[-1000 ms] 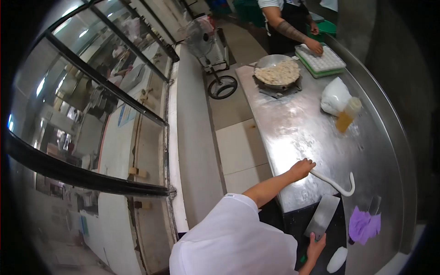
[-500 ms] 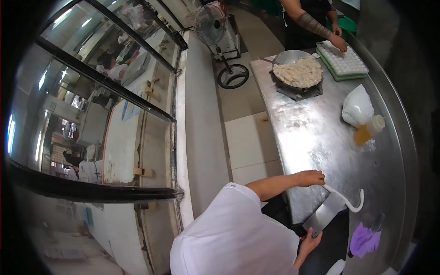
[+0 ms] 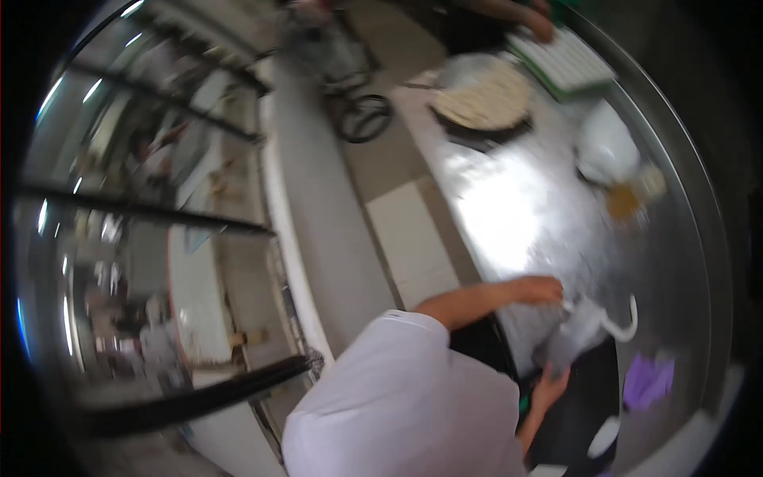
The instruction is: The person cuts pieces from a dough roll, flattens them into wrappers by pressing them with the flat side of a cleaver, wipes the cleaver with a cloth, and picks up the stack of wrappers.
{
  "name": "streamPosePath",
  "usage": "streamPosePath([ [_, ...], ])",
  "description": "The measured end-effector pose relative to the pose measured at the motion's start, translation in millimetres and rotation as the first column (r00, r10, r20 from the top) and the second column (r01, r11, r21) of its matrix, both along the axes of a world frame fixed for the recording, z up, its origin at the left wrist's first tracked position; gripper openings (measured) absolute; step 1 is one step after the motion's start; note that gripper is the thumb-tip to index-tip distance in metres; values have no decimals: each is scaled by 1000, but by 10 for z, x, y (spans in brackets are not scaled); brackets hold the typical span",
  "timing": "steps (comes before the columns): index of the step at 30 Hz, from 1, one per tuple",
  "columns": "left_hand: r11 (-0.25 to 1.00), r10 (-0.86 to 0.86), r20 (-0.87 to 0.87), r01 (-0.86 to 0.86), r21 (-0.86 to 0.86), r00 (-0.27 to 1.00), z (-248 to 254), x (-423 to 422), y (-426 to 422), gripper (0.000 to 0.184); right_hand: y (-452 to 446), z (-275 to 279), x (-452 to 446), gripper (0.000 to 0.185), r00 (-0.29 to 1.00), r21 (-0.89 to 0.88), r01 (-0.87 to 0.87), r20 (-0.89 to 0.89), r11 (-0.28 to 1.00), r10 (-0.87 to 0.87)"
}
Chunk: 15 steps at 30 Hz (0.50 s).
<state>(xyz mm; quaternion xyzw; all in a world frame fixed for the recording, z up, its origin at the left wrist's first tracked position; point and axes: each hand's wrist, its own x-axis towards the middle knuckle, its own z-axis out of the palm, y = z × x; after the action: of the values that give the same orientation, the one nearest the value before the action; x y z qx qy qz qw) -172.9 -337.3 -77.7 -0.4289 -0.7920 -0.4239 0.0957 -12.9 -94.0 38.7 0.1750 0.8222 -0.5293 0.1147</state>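
The frame is blurred. My left hand (image 3: pixel 544 290), fingers closed, grips the near end of a thin white dough rope (image 3: pixel 621 329) on the metal table. The rope's far end curls up to the right. Just below, my right hand (image 3: pixel 553 380) is wrapped round the lower end of a wide flat metal blade (image 3: pixel 574 332). The blade lies across the rope close to my left hand; whether it touches the dough is hard to tell. Beneath the blade is a black board (image 3: pixel 584 401), with a white oval piece (image 3: pixel 605 436) at its right edge.
A purple cloth (image 3: pixel 648 381) lies right of the board. Further up the metal table (image 3: pixel 548 230) are a bottle of yellow liquid (image 3: pixel 624 202), a white bag (image 3: pixel 608 147), a pan of pale food (image 3: pixel 486 97) and a white tray (image 3: pixel 568 60) under another person's hand (image 3: pixel 539 25).
The view has shifted and blurred. My right hand has brought the blade up and right, from beside the rope to over its near part. My left hand still holds the rope's end.
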Motion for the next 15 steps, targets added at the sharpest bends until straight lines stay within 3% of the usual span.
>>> streamPosePath([
  [1, 997, -71, 47, 71, 17, 996, -198, -58, 8, 11, 11, -8, -19, 36, 996, 162, -77, -31, 984, 83],
  [2, 978, -55, 266, 105, -177, 962, -373, -85, 61, 18, 4, -63, -27, 38, 940, 329, -132, -257, 935, 224],
  [3, 987, -110, 182, 129, -98, 977, -263, -73, -5, 26, -90, 131, -54, 39, 979, 289, -108, -137, 951, 153],
  [5, 995, -30, 92, 39, -96, 995, -179, -63, -14, 38, -80, 73, -27, 39, 981, 285, -76, -151, 956, 123],
  [6, 982, 6, 97, 13, -190, 995, 29, -87, -48, 34, -151, 149, -73, 38, 988, 255, -44, -134, 966, 80],
  [8, 986, 40, 135, -17, -163, 990, 317, -100, -60, 27, -219, 292, -128, 34, 994, 286, -41, -85, 957, 68],
  [15, 992, 3, 94, 9, -127, 996, 333, -155, -64, 17, -266, 377, -169, 29, 991, 294, -69, -85, 953, 98],
])
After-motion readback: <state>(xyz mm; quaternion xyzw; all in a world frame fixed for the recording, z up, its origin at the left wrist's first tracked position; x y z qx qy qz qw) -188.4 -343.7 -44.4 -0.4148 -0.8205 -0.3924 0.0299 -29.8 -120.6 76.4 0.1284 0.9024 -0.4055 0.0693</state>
